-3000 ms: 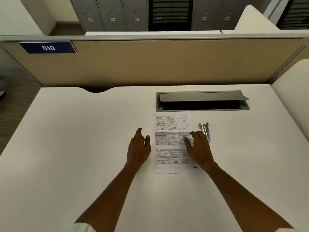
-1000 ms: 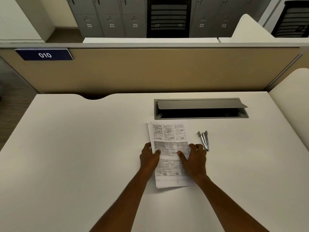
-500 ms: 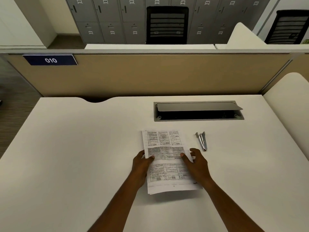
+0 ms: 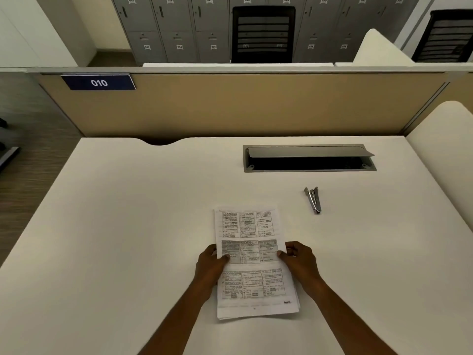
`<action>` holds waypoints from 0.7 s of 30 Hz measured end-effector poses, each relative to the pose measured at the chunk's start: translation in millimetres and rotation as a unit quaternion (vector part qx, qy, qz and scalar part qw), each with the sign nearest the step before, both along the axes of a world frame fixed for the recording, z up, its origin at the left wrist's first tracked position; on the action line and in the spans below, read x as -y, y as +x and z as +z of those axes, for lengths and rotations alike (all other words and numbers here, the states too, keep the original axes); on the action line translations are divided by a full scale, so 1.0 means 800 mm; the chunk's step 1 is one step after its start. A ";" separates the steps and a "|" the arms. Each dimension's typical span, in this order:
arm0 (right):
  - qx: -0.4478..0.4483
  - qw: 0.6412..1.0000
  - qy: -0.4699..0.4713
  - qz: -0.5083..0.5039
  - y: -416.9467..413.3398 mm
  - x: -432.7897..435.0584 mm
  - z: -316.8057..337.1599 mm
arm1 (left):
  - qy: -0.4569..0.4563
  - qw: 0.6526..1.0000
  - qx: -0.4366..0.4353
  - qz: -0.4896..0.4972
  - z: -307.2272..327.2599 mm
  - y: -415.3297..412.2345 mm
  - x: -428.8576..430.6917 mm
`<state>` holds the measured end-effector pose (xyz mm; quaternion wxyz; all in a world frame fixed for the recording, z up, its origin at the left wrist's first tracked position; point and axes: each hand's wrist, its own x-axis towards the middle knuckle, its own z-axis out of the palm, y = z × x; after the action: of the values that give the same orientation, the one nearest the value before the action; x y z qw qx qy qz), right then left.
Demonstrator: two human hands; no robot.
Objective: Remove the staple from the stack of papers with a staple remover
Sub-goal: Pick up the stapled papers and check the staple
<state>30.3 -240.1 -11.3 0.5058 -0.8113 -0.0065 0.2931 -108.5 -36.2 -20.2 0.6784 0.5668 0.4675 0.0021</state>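
Beyond the right hand (image 4: 299,262), up and slightly right of it on the pale cream counter (image 4: 128,226), lies the small silver metal staple remover (image 4: 313,200), untouched and well apart from everything else. Its long axis runs nearly straight away from the person, tilted a little: the pronged end points toward the grey recessed cable tray (image 4: 309,170), and the narrow closed end points back toward the right hand.

Both hands are on the white stack of printed papers (image 4: 253,262), which sits between the person and the staple remover, its long side also running away from the person with a slight lean to the left. The left hand (image 4: 210,267) pinches the stack's left edge at mid-height, thumb on top and fingers (image 4: 225,257) curled under. The right hand pinches the right edge at the same height, its fingers (image 4: 286,253) closed on the paper. The near end of the stack appears lifted a little off the counter, judging by the shadow under it.

The staple is too small to make out; I cannot tell which corner holds it.

The right hand is clearly the nearer one to the staple remover. A reach would go forward and a touch rightward, and the fingers would meet the narrow end first, so gripping across its sides looks natural while the left hand keeps the stack.
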 end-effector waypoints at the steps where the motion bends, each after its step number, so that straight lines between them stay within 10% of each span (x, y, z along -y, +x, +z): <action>1: 0.005 1.000 -0.009 0.007 -0.002 0.000 -0.001 | 0.015 1.000 -0.004 -0.004 -0.001 0.000 0.002; 21: 0.064 0.977 0.203 -0.019 -0.018 -0.001 0.119 | 0.077 0.969 0.229 0.044 0.148 0.017 -0.046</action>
<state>16.2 -239.0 84.2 0.6638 -0.7088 -0.0832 0.2237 -94.8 0.5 98.4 0.7213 0.5804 0.3222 0.1976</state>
